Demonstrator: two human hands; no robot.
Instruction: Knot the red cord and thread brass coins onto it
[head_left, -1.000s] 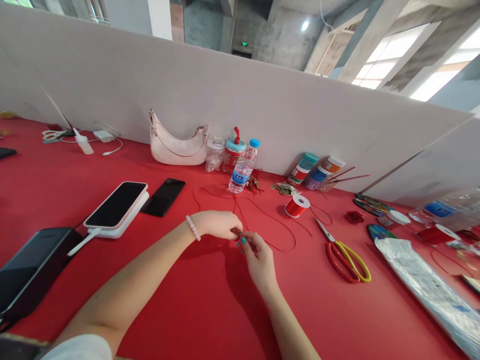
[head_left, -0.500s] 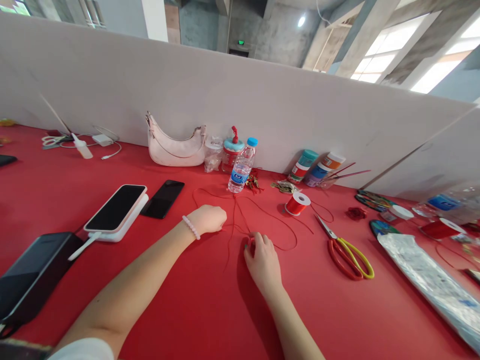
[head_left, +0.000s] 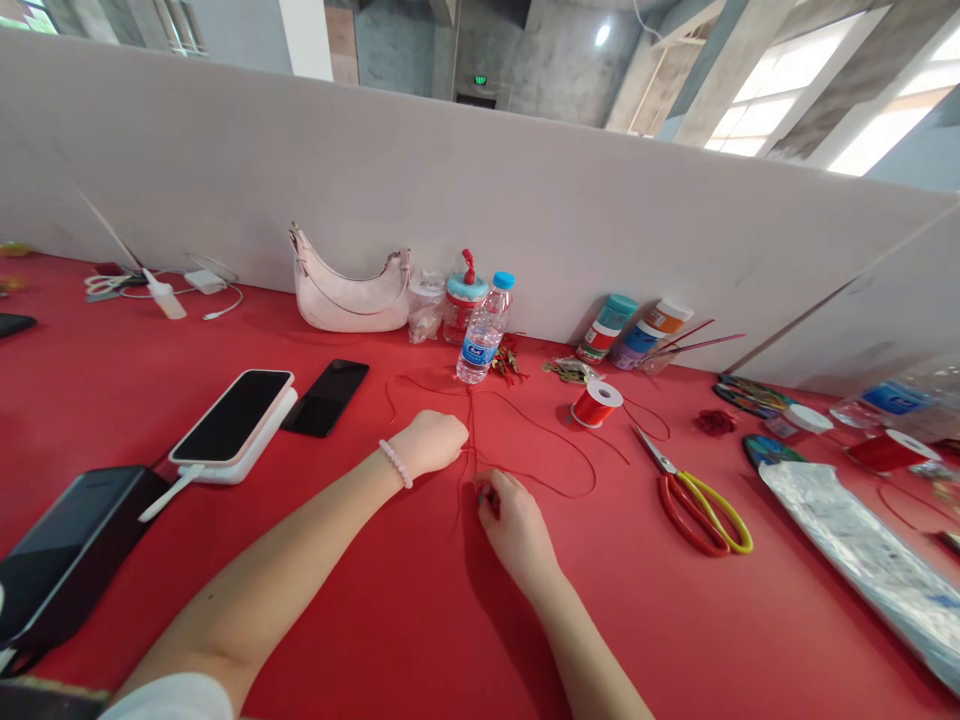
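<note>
Red cord is lying in loose loops on the table between the 2 hands, seemingly not yet knotted. Left hand is gripping its strands in a closed fist; right hand is pinching a strand with bent fingers. Scissors are sitting nearby, apart.

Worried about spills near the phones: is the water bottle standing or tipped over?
Standing: the water bottle rests on its base on the red table, blue cap on top, just behind the red cord.
</note>
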